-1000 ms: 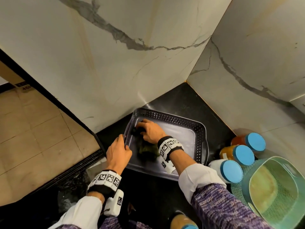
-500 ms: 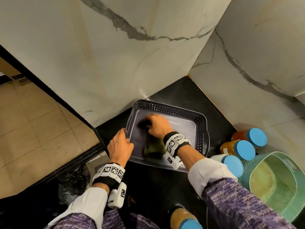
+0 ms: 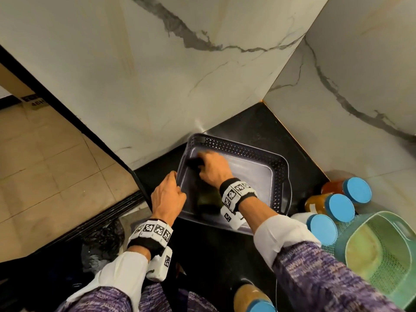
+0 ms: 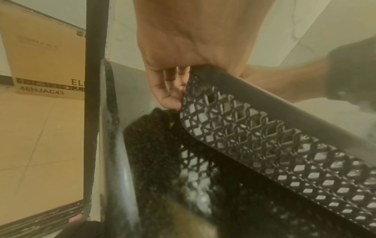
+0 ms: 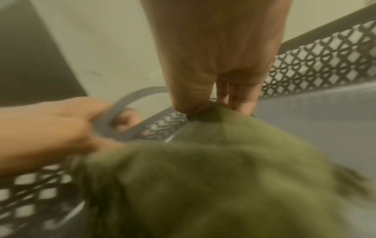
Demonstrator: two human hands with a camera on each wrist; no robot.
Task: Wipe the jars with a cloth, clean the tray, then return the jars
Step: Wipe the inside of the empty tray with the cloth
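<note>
A dark grey tray (image 3: 279, 188) with perforated walls sits on the black counter in the corner. My left hand (image 3: 167, 195) grips the handle on its left rim (image 4: 254, 90), fingers curled round the handle (image 5: 114, 116). My right hand (image 3: 213, 168) is inside the tray near its far left corner and holds a dark green cloth (image 3: 206, 198) pinched between thumb and fingers (image 5: 191, 103) against the tray floor. The cloth (image 5: 203, 177) trails back under my wrist. Three blue-lidded jars (image 3: 340, 208) stand to the right of the tray.
A green perforated basket (image 3: 380, 251) sits at the right edge, beside the jars. Another blue-lidded jar (image 3: 254, 298) is at the bottom of the head view. Marble walls close in behind and to the right. The counter's left edge drops to a tiled floor (image 3: 45, 165).
My right hand has slid the cloth from the tray's near left part toward its far left corner. The left hand has kept its grip on the tray's handle.
</note>
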